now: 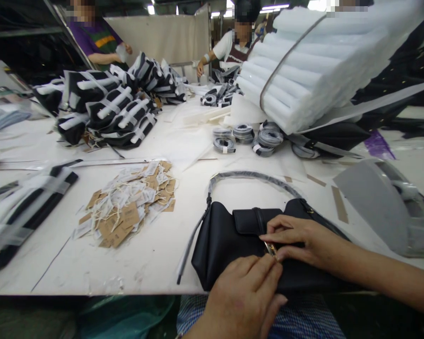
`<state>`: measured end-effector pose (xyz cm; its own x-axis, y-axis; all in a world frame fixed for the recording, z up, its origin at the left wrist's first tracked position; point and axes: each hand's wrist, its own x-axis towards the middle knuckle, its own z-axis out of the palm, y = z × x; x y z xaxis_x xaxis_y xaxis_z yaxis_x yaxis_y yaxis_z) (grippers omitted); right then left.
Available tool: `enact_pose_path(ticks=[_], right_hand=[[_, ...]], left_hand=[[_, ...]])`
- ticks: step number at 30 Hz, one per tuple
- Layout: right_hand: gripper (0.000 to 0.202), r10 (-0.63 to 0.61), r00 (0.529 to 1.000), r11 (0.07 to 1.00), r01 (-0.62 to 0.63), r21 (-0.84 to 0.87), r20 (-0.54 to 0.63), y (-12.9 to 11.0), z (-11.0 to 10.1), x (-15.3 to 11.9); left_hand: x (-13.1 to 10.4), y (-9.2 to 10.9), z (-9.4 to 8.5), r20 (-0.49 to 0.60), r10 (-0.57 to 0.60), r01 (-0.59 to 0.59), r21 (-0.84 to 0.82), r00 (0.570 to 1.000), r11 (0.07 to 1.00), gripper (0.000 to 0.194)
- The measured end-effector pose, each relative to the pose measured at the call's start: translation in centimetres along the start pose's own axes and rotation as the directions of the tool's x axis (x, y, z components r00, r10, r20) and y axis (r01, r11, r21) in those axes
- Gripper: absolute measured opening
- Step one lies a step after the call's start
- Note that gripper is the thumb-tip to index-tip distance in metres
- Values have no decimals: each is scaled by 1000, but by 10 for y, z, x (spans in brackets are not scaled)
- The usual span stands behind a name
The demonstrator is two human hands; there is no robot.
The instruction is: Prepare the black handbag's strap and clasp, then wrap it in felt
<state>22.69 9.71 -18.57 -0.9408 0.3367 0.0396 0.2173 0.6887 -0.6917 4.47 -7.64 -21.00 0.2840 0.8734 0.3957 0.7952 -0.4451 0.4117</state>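
Observation:
A black handbag [219,245] lies on the table's near edge in front of me, its wrapped handle [254,175] arched out behind it. The short flap [245,221] sits at the bag's middle. Below it is a gold-coloured metal clasp [270,248]. My right hand [307,240] comes in from the right and pinches this clasp between thumb and fingers. My left hand [243,292] grips the bag's lower front, fingers bent together with their tips next to the clasp. Parts of the clasp are hidden by my fingers.
Left of the bag lies a heap of brown and white tags [127,207] with strings. Wrapped black bags [106,103] are piled farther back. Coiled straps [243,134] lie beneath a tied stack of white rolls [304,61]. Two people stand across the table.

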Motion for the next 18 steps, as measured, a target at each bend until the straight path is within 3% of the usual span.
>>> enact_pose_path(ticks=[4,10,18], right_hand=[[31,-44,998,999,44,2,42,3,-7,7],[29,-64,976,998,58,33,210,2,-21,20],[29,-69,978,990,43,134,196,8,-23,19]], left_hand=[[1,0,1,-20,0,0,25,1000,1000,45],[1,2,5,-41,4,-3,29,999,1000,45],[6,2,1,-97,14,-12,22,995,1000,41]])
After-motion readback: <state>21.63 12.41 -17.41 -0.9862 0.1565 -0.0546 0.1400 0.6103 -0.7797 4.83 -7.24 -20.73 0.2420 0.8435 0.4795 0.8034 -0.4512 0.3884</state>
